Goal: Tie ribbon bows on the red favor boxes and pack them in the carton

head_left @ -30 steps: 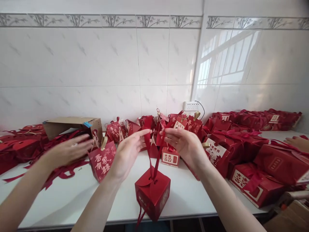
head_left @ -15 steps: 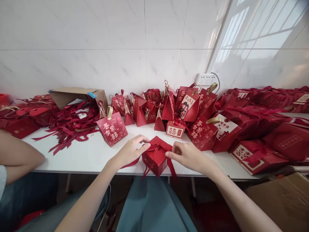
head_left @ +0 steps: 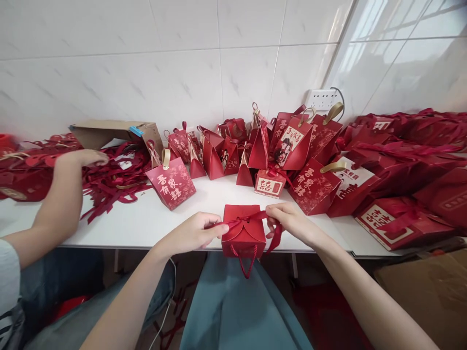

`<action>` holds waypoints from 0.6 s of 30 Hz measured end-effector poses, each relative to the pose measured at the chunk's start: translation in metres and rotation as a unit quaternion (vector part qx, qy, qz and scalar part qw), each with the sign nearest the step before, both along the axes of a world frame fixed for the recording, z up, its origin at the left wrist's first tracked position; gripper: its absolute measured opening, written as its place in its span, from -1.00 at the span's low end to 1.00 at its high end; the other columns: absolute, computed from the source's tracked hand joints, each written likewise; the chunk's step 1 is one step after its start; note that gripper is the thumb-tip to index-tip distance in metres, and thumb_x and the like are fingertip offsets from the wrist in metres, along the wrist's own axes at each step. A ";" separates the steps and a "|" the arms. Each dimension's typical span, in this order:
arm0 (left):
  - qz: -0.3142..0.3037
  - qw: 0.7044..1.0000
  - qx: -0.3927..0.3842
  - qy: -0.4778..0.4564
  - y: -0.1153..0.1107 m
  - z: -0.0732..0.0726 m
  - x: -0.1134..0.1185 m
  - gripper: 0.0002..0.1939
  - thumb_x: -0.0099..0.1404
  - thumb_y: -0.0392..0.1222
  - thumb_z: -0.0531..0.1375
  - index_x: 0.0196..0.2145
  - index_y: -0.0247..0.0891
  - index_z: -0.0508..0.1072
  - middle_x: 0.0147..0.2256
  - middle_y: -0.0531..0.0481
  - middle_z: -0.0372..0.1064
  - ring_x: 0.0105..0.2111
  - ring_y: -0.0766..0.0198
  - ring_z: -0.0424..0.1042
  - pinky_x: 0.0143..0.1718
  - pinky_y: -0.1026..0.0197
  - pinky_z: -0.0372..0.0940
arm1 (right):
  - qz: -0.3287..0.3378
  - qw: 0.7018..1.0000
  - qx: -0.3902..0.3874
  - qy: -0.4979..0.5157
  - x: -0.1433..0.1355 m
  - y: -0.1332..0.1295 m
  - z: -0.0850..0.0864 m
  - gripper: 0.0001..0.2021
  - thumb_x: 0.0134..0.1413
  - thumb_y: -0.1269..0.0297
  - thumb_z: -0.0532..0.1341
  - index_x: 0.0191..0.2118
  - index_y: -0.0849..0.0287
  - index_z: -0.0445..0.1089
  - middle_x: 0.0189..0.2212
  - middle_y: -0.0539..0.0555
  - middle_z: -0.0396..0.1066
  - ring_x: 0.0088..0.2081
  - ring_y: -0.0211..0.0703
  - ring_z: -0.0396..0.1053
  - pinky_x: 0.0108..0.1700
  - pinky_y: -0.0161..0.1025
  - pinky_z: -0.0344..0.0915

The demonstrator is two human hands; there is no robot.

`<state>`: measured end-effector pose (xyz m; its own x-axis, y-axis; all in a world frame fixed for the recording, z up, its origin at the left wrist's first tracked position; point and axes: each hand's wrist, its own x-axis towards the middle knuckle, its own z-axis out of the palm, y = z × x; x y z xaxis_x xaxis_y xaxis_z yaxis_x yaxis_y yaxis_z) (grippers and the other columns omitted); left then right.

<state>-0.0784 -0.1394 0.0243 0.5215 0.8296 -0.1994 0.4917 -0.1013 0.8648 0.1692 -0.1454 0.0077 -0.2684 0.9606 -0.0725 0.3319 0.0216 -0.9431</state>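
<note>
A red gift box with scalloped top flaps sits at the table's front edge, a twisted cord handle hanging down its near side. Across its top runs a red ribbon, crossed or knotted at the middle. My left hand pinches the ribbon near the box's left side, thumb and forefinger together. At the right, my right hand grips the ribbon's other end, and a loose tail loops below the fingers. The ribbon looks taut between both hands.
Finished-looking red gift boxes stand behind and to the right. A co-worker's hand reaches over a pile of red ribbons beside an open cardboard box. A power strip is against the wall. Another carton stands lower right.
The box has turned so its cord handle side faces me. Both hands now pull the ribbon out sideways. The co-worker's arm has moved up to the ribbon pile.
</note>
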 end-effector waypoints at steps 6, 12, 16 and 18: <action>-0.004 0.985 -0.107 -0.137 0.024 -0.019 -0.003 -0.61 0.21 0.11 0.15 -0.57 -0.24 0.29 -0.75 0.10 0.25 -0.76 0.41 0.20 -0.73 0.38 -0.08 | 0.040 0.988 -0.106 0.107 0.003 0.003 -0.001 -0.56 -0.06 -0.10 0.24 -0.59 0.11 0.08 -0.73 -0.26 -0.23 -0.71 -0.46 -0.24 -0.65 -0.27 0.39; 0.032 0.966 -0.152 -0.206 0.029 -0.045 -0.001 -0.55 0.09 0.16 0.23 -0.62 -0.27 0.25 -0.80 0.17 0.13 -0.79 0.41 0.21 -0.77 0.39 -0.11 | 0.045 0.968 -0.159 0.189 0.007 0.002 -0.011 -0.63 -0.09 -0.01 0.31 -0.53 0.19 0.25 -0.70 -0.11 0.23 -0.65 -0.36 0.27 -0.48 -0.27 0.48; 0.055 0.962 -0.138 -0.231 0.027 -0.053 0.002 -0.54 0.04 0.16 0.25 -0.67 -0.27 0.25 -0.84 0.19 0.06 -0.81 0.43 0.17 -0.75 0.39 -0.05 | 0.038 0.934 -0.217 0.281 0.006 0.002 -0.019 -0.64 -0.18 0.04 0.38 -0.53 0.24 0.33 -0.63 -0.02 0.31 -0.57 -0.29 0.35 -0.43 -0.22 0.51; 0.063 0.960 -0.128 -0.240 0.027 -0.056 0.002 -0.52 0.03 0.15 0.26 -0.71 -0.28 0.23 -0.86 0.19 0.02 -0.81 0.45 0.15 -0.73 0.39 0.02 | 0.032 0.924 -0.232 0.301 0.008 0.003 -0.024 -0.65 -0.21 0.10 0.42 -0.55 0.25 0.33 -0.66 -0.08 0.23 -0.62 -0.39 0.23 -0.47 -0.24 0.50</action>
